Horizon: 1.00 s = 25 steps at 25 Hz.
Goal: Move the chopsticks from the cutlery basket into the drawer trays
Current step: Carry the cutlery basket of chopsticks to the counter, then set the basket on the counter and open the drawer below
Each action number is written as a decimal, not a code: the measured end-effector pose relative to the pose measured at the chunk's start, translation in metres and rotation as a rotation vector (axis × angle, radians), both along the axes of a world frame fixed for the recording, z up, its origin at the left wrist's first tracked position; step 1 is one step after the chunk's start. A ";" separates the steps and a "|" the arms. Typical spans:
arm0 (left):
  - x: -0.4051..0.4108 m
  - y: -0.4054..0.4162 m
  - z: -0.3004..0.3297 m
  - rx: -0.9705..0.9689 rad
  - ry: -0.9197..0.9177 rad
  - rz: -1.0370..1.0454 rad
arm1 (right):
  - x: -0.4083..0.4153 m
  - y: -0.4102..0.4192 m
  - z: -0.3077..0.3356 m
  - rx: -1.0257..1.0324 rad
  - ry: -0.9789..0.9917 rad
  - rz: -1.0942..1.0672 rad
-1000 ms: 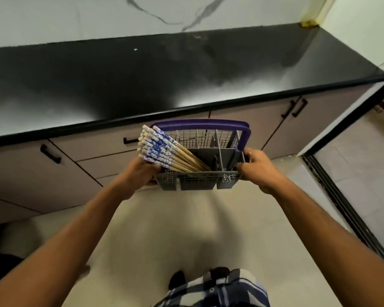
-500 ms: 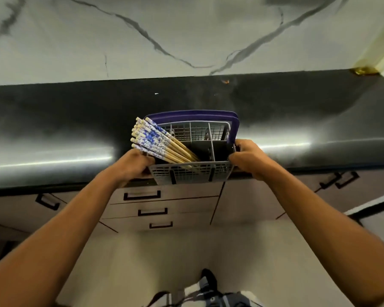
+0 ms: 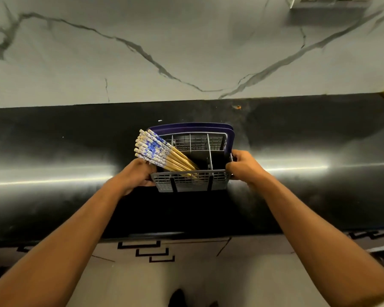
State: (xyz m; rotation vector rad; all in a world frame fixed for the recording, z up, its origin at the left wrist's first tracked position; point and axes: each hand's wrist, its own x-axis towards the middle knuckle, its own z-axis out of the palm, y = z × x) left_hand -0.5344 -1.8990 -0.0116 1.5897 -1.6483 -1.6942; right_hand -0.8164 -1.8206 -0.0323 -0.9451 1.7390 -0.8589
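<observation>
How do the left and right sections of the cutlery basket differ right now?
The left section of the cutlery basket holds a bundle of chopsticks leaning out past the left rim; the right section shows nothing inside. The left hand grips beneath the chopsticks' patterned blue-and-white ends; the right hand grips the bare right wall. Both sections share the same grey mesh walls.

My two bare forearms reach forward and converge; my left hand [image 3: 135,176] and right hand [image 3: 244,167] curl round opposite ends of the cutlery basket [image 3: 191,182].
</observation>
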 end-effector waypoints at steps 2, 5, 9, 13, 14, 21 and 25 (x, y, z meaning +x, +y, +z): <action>-0.006 -0.031 -0.001 0.009 0.010 -0.008 | -0.004 -0.023 -0.001 -0.010 0.003 -0.038; -0.013 -0.065 -0.002 0.028 0.031 -0.008 | -0.008 -0.050 0.001 -0.015 0.031 -0.077; -0.020 -0.084 -0.001 0.052 0.054 -0.018 | -0.013 -0.072 0.002 -0.015 0.035 -0.086; -0.024 -0.085 0.001 0.049 0.042 -0.005 | -0.010 -0.072 0.004 -0.020 0.000 -0.133; -0.024 -0.081 0.000 0.037 0.032 0.007 | -0.009 -0.069 0.003 -0.048 -0.028 -0.153; 0.008 0.001 -0.023 -0.582 0.023 0.370 | 0.005 0.027 -0.026 -0.284 0.042 -0.320; 0.073 0.111 -0.068 -1.021 -0.156 0.134 | 0.030 0.129 -0.052 -0.422 0.174 -0.348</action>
